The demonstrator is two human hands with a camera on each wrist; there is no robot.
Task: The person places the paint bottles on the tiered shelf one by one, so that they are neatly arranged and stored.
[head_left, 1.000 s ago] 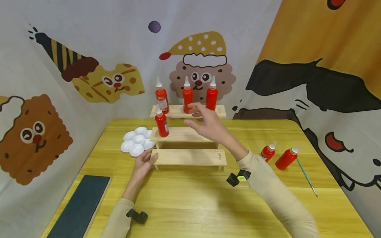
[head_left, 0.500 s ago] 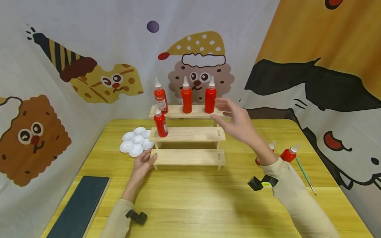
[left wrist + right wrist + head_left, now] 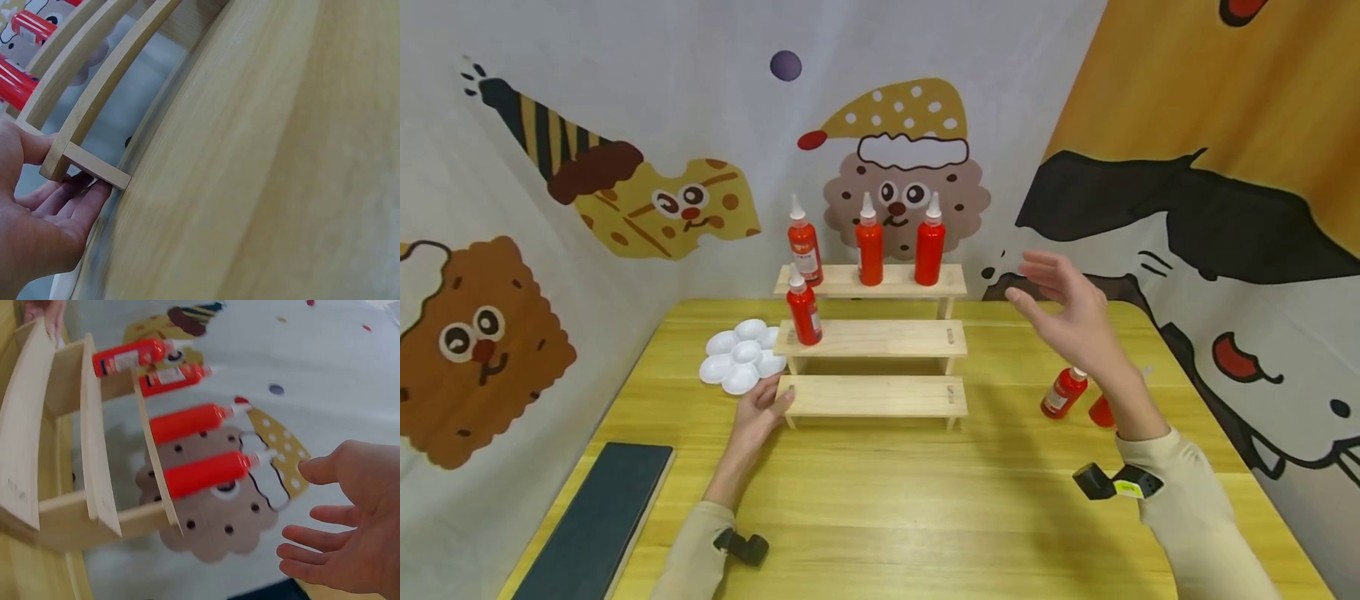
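Observation:
A three-step wooden display rack (image 3: 880, 396) stands at the table's middle. My left hand (image 3: 756, 423) grips the left end of its lowest step, thumb on top and fingers beneath, as the left wrist view (image 3: 47, 219) shows. Three red paint bottles with white nozzle caps stand on the top step: a left bottle (image 3: 806, 252), a middle bottle (image 3: 870, 254) and a right bottle (image 3: 929, 252). Another red bottle (image 3: 805, 315) sits at the middle step's left end. My right hand (image 3: 1075, 325) is raised right of the rack, fingers spread and holding nothing.
Two more red paint bottles are on the table at right, a labelled bottle (image 3: 1064, 393) and one (image 3: 1102, 412) partly behind my right wrist. A white flower-shaped palette (image 3: 747, 353) lies left of the rack. A dark flat book-like thing (image 3: 597, 517) lies at front left.
My right hand has moved rightward, away from the top-step bottles and past the rack's right end. The left hand keeps its hold on the lowest step. The bottles on the rack stay put.

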